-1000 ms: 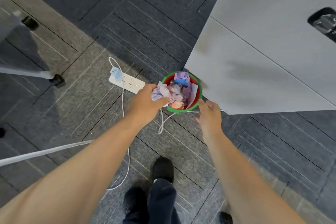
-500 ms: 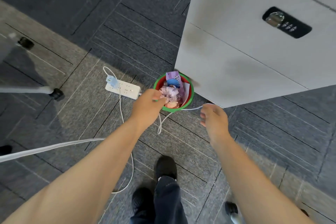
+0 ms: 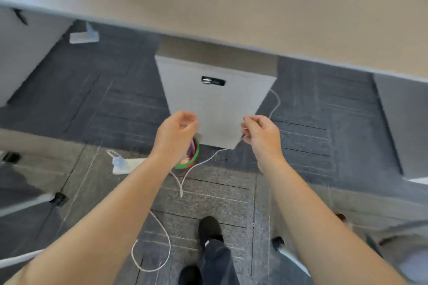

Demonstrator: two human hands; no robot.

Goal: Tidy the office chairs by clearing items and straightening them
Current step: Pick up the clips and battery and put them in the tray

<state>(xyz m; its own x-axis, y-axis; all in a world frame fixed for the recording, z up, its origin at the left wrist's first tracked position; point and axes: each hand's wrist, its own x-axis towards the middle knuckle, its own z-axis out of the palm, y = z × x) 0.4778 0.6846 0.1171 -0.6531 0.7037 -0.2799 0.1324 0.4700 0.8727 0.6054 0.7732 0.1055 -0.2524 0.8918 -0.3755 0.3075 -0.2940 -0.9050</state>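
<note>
Chairs not straightened yet; trash sits in bin (image 3: 192,157), left hand (image 3: 176,132) curled empty, right hand (image 3: 261,134) pinching cable (image 3: 203,162).

Chair leg with caster (image 3: 58,199), left floor

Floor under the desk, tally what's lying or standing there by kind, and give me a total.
Power strips: 2
Waste bins: 1
Drawer cabinets with a lock: 1
Loose white cables: 1
Total: 5
</note>
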